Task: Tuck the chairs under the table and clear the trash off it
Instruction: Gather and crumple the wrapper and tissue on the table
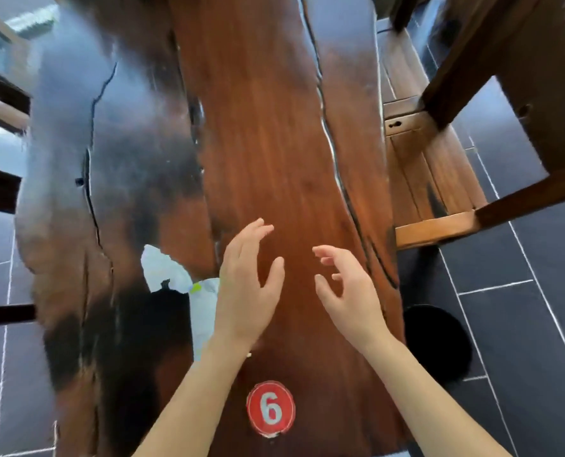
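A long slab table (268,133) of red-brown and dark wood runs away from me. White crumpled paper trash (165,270) with a green spot lies on its near left part, partly hidden behind my left wrist. My left hand (246,282) hovers over the table just right of the paper, fingers apart and holding nothing. A little further right, my right hand (347,288) is also open and empty, palm turned toward the left hand. A wooden chair (439,179) stands at the table's right edge, its seat only partly under the top.
A black round bin (436,344) stands on the dark tiled floor at the table's near right. A red round sticker with a 6 (270,409) marks the near end of the table. Dark chair parts (1,189) show at the left edge.
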`<state>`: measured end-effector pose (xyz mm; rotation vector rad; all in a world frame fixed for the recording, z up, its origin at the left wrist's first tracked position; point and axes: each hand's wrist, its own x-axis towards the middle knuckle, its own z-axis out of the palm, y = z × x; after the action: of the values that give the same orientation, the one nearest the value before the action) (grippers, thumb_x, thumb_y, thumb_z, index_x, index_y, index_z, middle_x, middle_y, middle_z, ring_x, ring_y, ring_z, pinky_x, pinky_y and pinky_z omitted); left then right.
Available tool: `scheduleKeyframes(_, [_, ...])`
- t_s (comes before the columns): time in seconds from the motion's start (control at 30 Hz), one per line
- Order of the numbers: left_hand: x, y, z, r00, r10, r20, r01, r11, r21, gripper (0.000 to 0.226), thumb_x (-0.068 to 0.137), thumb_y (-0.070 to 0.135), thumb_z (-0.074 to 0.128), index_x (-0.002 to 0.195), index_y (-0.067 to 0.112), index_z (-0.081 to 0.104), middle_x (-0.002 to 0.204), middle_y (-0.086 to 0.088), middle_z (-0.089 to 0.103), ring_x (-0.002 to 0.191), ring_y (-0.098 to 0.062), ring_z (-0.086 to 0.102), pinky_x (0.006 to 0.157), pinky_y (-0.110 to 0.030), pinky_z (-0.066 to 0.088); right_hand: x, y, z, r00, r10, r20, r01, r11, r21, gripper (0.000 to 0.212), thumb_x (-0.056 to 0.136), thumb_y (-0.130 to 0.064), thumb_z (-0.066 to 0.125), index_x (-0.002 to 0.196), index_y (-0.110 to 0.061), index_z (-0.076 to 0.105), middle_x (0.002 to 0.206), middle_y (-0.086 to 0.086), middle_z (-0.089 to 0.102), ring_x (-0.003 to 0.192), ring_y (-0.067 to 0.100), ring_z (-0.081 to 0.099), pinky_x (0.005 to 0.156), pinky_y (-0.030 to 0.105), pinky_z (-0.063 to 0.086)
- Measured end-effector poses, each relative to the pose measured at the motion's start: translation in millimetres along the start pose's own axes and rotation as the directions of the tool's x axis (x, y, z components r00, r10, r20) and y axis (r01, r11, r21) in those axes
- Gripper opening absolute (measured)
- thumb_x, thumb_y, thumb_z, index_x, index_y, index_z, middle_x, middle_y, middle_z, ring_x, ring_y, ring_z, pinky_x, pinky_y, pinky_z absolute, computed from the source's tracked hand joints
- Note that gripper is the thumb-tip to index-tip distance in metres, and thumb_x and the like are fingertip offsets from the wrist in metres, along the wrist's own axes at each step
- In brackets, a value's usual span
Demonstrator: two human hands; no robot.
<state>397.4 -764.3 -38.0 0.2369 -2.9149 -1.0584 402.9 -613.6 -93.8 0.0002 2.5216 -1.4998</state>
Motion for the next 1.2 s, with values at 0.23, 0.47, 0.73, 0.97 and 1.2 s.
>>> scheduleKeyframes(0.23, [9.1, -133.9, -56.6, 0.833, -0.492, -0.252, 0.453, 0.869, -0.2, 0.037, 0.089, 0.01, 0.057, 0.126, 0.009, 0.052, 0.131, -0.011, 0.049, 0.123, -0.024, 0.044, 0.106, -0.037, 0.035, 26.4, -15.9, 83.9, 0.944, -0.045, 0.327, 0.186, 0.891, -0.414, 0.075, 0.091, -0.045, 0.056, 0.151, -0.03, 0.012, 0.162, -0.007, 0.01, 0.149, 0.019, 0.003, 0.119, 0.043, 0.01])
scheduleKeyframes(0.47, [-4.8, -207.2, -43.3, 0.939, -0.343, -0.025, 0.343, 0.926, 0.161, 0.039, 0.085, 0.008, 0.06, 0.123, 0.003, 0.055, 0.13, -0.019, 0.049, 0.121, -0.033, 0.044, 0.102, -0.044, 0.04, 21.5, -6.0, 120.6, 0.943, -0.014, 0.334, 0.215, 0.79, -0.574, 0.078, 0.088, -0.044, 0.061, 0.15, -0.029, 0.017, 0.161, 0.0, 0.012, 0.149, 0.026, 0.002, 0.119, 0.053, 0.0])
scheduleKeyframes(0.73, [25.5, -199.1, -73.0, 0.845, -0.485, -0.227, 0.478, 0.874, -0.086, 0.023, 0.09, 0.022, 0.058, 0.108, 0.008, 0.061, 0.104, -0.008, 0.062, 0.09, -0.015, 0.056, 0.08, -0.025, 0.043, 15.3, -5.5, 111.8, 0.997, -0.014, 0.071, 0.033, 0.961, -0.275, 0.075, 0.069, -0.031, 0.084, 0.13, -0.019, 0.043, 0.139, 0.001, 0.049, 0.131, 0.018, 0.043, 0.113, 0.035, 0.03])
scheduleKeyframes(0.97, [32.2, -84.9, -75.7, 0.857, -0.512, 0.059, 0.445, 0.678, -0.585, 0.022, 0.096, 0.03, 0.046, 0.11, 0.02, 0.06, 0.114, 0.002, 0.066, 0.107, -0.015, 0.064, 0.088, -0.03, 0.053, -3.4, -24.5, 74.3, 0.997, 0.076, -0.035, -0.067, 0.976, 0.206, 0.076, 0.072, -0.034, 0.082, 0.13, -0.033, 0.033, 0.121, -0.033, 0.042, 0.113, -0.007, 0.048, 0.084, 0.005, 0.044])
scheduleKeyframes(1.2, [-6.3, 19.1, 18.3, 0.789, -0.188, 0.585, 0.569, 0.581, -0.581, 0.04, 0.092, 0.045, 0.043, 0.122, 0.025, 0.059, 0.117, -0.002, 0.066, 0.105, -0.015, 0.063, 0.083, -0.03, 0.05, -21.6, -11.5, 4.9, 0.984, 0.024, -0.174, 0.037, 0.942, 0.334, 0.078, 0.072, -0.033, 0.081, 0.133, -0.023, 0.034, 0.126, -0.028, 0.048, 0.118, -0.004, 0.051, 0.089, 0.012, 0.048])
